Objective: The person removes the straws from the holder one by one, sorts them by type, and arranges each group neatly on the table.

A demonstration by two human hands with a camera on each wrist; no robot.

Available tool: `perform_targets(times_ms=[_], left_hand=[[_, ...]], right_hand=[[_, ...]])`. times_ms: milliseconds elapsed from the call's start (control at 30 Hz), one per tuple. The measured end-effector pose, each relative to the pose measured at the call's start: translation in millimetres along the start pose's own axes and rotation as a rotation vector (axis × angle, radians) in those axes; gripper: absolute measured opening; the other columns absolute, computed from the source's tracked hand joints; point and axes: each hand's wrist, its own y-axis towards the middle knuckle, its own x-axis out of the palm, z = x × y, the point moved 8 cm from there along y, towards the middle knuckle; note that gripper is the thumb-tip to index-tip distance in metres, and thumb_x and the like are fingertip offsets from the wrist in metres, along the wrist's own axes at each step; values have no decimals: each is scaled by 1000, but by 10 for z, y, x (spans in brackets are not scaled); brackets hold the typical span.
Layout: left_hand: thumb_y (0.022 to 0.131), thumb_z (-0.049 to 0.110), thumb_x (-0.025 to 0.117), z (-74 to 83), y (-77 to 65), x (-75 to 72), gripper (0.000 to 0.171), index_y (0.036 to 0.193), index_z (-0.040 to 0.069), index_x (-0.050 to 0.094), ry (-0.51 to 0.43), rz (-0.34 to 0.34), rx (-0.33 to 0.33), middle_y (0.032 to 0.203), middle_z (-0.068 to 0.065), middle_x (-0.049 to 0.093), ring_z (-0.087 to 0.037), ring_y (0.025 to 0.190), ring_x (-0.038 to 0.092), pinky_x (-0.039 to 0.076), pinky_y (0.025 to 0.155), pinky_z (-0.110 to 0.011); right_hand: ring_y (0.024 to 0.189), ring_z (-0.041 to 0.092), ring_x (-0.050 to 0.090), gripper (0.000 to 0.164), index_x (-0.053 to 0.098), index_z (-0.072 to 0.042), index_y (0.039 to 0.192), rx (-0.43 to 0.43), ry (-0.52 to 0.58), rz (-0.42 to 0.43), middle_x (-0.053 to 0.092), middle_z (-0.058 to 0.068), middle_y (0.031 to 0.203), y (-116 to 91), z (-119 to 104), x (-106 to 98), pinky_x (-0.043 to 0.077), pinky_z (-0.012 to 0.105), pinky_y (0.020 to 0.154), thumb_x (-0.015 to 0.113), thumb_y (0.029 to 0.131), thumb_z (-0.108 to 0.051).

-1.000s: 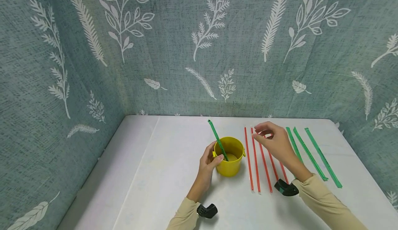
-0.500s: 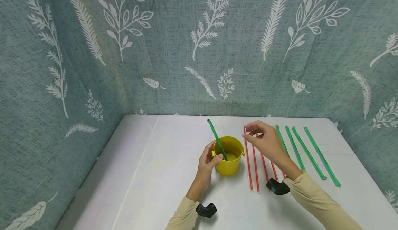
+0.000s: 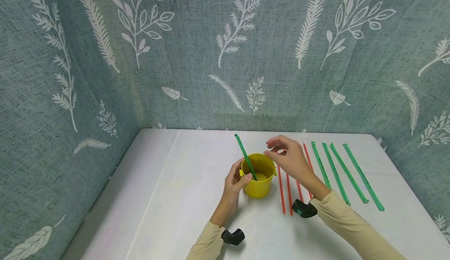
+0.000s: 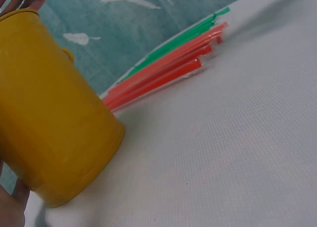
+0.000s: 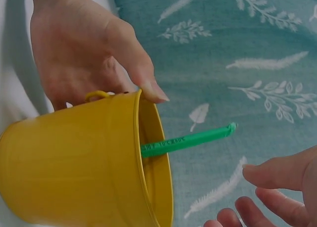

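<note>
My left hand (image 3: 232, 189) holds a small yellow bucket (image 3: 258, 189) by its side, thumb at the rim. A green-wrapped straw (image 3: 241, 147) leans inside the bucket, its upper end sticking out past the rim; the right wrist view shows small print on this straw (image 5: 190, 140). Just right of and above the rim hovers my right hand (image 3: 290, 160), fingers bent loosely and thumb apart. Nothing shows between those fingers in the right wrist view, where the right hand (image 5: 282, 187) stays apart from the straw.
Several red straws (image 3: 282, 193) in clear wrap lie side by side right of the bucket, partly hidden under my right hand. Further right, several green straws (image 3: 363, 176) lie in a row on the white table (image 3: 158, 213). A leaf-patterned cloth (image 3: 197, 57) hangs behind.
My right hand has moved left over the red straws toward the bucket, uncovering a green straw and a red one behind it. The left hand and bucket have stayed in place.
</note>
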Motion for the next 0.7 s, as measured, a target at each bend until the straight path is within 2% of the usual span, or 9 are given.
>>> perform_targets(times_ms=[333, 533, 700], left_hand=[[83, 29, 55, -28, 4, -13, 48, 129, 29, 39, 7, 9, -19, 125, 1, 44, -16, 114, 41, 28, 98, -36], [84, 28, 55, -11, 2, -3, 48, 129, 28, 39, 6, 5, -10, 125, 1, 44, -16, 115, 40, 27, 99, -37], [84, 28, 55, -3, -2, -7, 48, 129, 28, 40, 2, 9, -2, 124, 1, 45, -17, 113, 41, 29, 98, -36]], right_hand=[[78, 13, 58, 22, 61, -15, 95, 8, 7, -13, 62, 0, 90, 38, -28, 135, 48, 31, 65, 68, 76, -22], [78, 16, 58, 21, 61, -14, 95, 19, 43, -34, 62, 1, 89, 64, -32, 232, 49, 32, 65, 68, 76, -22], [76, 14, 59, 20, 61, -15, 93, 19, 31, -29, 62, 2, 89, 86, -37, 313, 49, 31, 66, 69, 75, -20]])
